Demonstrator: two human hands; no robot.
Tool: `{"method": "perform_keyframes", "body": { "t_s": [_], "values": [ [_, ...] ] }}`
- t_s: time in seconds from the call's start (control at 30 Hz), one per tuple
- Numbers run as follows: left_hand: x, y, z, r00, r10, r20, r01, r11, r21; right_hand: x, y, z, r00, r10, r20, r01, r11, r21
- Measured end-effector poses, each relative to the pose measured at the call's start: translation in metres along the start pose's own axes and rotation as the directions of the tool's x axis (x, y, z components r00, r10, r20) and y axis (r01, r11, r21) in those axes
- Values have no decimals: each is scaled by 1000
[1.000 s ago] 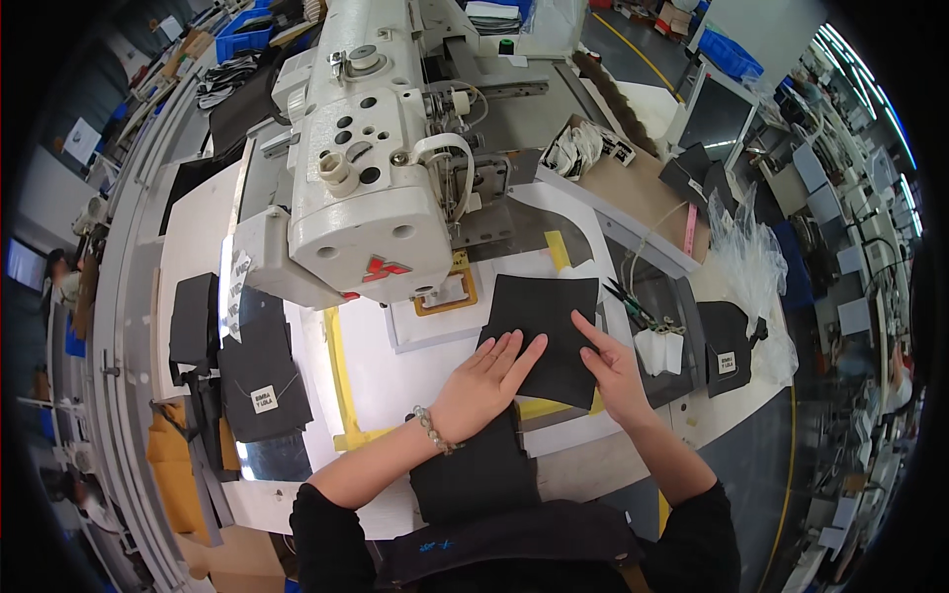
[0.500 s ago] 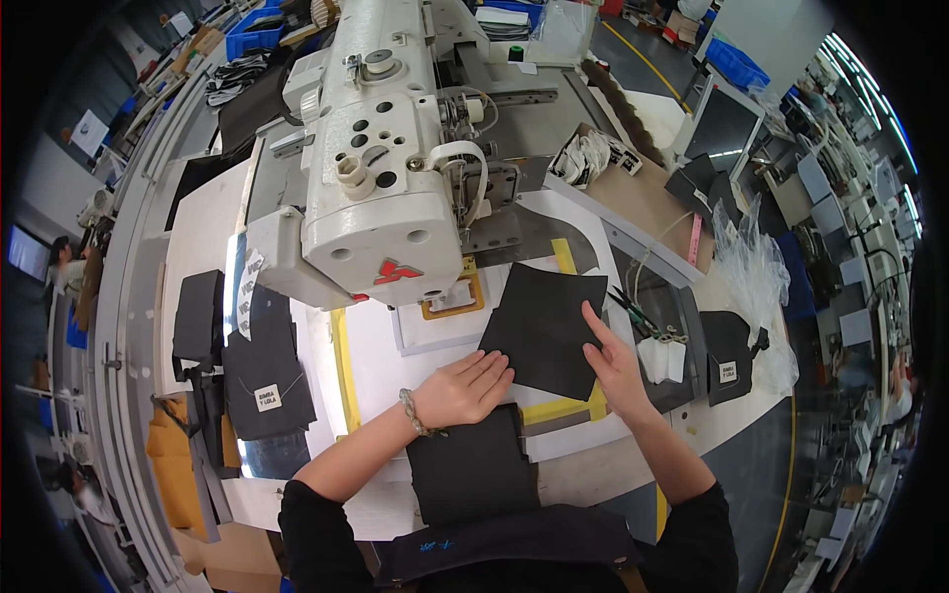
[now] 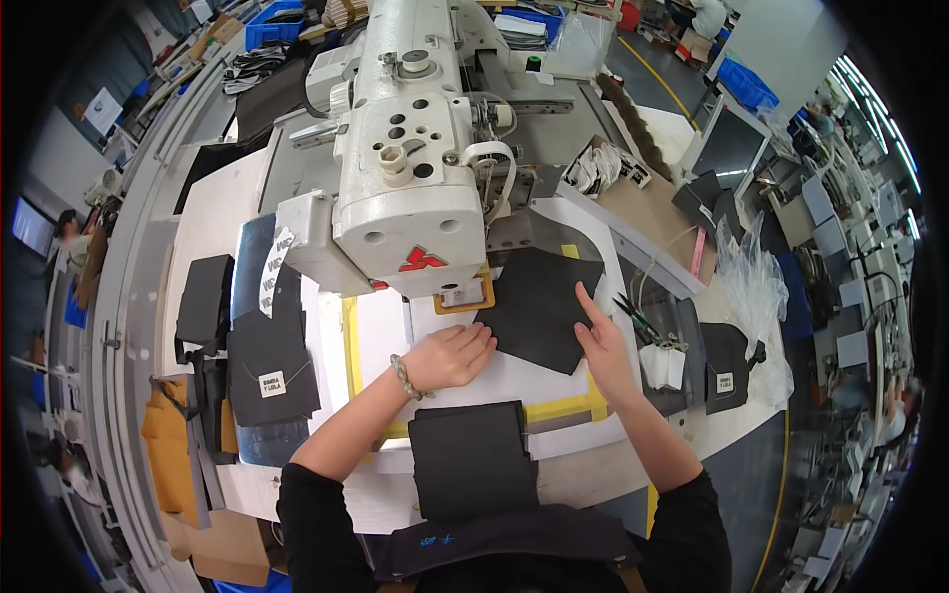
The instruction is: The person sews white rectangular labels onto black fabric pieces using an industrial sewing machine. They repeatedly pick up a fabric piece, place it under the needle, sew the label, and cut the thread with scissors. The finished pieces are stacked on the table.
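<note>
A black flat piece [image 3: 539, 314], like leather or fabric, is between my hands just right of the sewing machine's [image 3: 400, 203] needle area. My left hand [image 3: 450, 356] pinches its lower left corner, fingers together. At the right edge my right hand [image 3: 605, 351] grips the piece, two digits showing on top; the other fingers are partly hidden. Next to the piece's left corner is a yellow-orange frame [image 3: 465, 304] under the machine head. A stack of similar black pieces [image 3: 473, 460] lies close to my body at the table's front edge.
White template sheets with yellow tape [image 3: 563, 407] lie under my hands. Black parts with a white label [image 3: 272, 371] are at left. Scissors [image 3: 638, 316] and a cardboard tray [image 3: 643, 222] are at right, beside a crumpled clear plastic bag [image 3: 753, 292].
The black piece has moved slightly up toward the machine, with both hands on it. The whole view has shifted a little, so the machine appears further right.
</note>
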State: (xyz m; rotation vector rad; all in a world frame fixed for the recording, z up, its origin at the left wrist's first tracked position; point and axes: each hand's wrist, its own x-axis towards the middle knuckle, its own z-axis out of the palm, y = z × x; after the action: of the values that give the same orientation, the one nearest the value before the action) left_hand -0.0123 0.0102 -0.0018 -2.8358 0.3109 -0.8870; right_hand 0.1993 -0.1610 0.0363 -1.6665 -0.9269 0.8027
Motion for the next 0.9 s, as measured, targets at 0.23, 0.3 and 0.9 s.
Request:
{"method": "perform_keyframes", "body": {
  "t_s": [0.23, 0.3, 0.9],
  "values": [
    [-10, -5, -12, 999, -53, 13, 51, 993, 107, 27, 14, 17, 987, -156, 28, 155, 987, 41],
    [-15, -5, -24, 991, -134, 12, 130, 980, 152, 20, 9, 25, 963, -251, 101, 246, 968, 54],
    [-44, 1, -29, 936, -348, 58, 332, 923, 193, 48, 25, 45, 684, -579, 444, 713, 402, -575]
  ]
}}
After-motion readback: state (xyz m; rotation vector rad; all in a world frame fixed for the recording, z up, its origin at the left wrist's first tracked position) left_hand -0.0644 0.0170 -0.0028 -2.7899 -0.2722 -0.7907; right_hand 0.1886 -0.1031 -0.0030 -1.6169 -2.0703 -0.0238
